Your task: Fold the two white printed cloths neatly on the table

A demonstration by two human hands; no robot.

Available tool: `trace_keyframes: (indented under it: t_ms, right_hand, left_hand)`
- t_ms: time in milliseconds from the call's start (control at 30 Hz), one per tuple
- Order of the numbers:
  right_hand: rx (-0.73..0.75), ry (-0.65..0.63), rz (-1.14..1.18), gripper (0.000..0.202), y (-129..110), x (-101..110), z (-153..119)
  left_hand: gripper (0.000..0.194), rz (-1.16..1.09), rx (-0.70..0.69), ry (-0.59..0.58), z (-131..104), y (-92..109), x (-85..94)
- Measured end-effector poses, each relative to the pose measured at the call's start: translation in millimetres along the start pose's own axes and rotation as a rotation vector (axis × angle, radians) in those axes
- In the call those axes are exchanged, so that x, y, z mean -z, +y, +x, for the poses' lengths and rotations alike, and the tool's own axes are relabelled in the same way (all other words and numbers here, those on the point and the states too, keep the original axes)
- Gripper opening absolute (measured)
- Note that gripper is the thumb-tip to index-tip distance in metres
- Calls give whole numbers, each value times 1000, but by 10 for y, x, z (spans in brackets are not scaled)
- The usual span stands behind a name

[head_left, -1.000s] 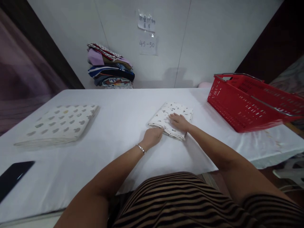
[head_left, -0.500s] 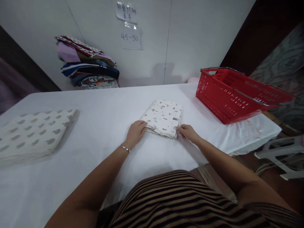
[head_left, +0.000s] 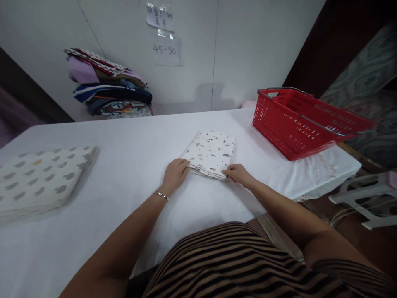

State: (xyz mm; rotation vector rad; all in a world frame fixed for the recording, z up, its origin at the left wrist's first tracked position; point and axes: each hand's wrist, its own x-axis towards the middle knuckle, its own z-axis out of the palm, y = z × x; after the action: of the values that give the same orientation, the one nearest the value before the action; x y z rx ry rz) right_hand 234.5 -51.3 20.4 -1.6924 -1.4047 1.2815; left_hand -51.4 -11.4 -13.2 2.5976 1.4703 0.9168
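Note:
A folded white cloth (head_left: pixel 211 151) with small printed figures lies flat on the white-covered table (head_left: pixel 130 165), in front of me. At its near left corner, my left hand (head_left: pixel 176 174) pinches the layered edge. The near right corner is between the thumb and fingers of my right hand (head_left: pixel 238 174). Between the two hands the near edge shows several layers with a dark trim. Farther left lies another folded cloth (head_left: pixel 43 176), off-white with grey spots.
A red plastic basket (head_left: pixel 297 128) with metal handles stands at the table's right end. Folded fabrics (head_left: pixel 114 91) are piled at the back left, against the wall. Paper signs (head_left: pixel 166 51) hang above. A white stool (head_left: pixel 366 198) is at the lower right.
My right hand has shifted slightly left and now pinches the cloth's near right corner. My left hand stays at the left corner. The whole view has shifted a little.

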Motion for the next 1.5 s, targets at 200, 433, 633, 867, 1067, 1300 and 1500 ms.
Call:
trace_keyframes:
  t_ms: [200,433,633,867,1067,1300,1500]
  right_hand:
    - [14,42,119,35,109,51,38]
    - [-150,60,-68,40,175,12,-15]
    - [-228,-50,-18,40,106,-32,-104]
    - [-165,-77,-158,35,-60,44,-79]
    - [-186,-106,-89,36,-171,52,-79]
    - [-86,-90,210,36,-151,-51,-49]
    - [-152,-93,100,34,143,-85,-86]
  left_hand:
    - [27,9,-49,11,-21,3,1]
    - [28,26,-66,-2,-21,-10,-4]
    - [28,-6,-74,4,-18,-25,-1]
    - [32,3,-76,-3,-35,57,62]
    - [40,34,-94,-73,-32,77,58]
    - [34,-28,-50,-56,-37,-67,25]
    - [28,-28,-16,-23,-53,-86,49]
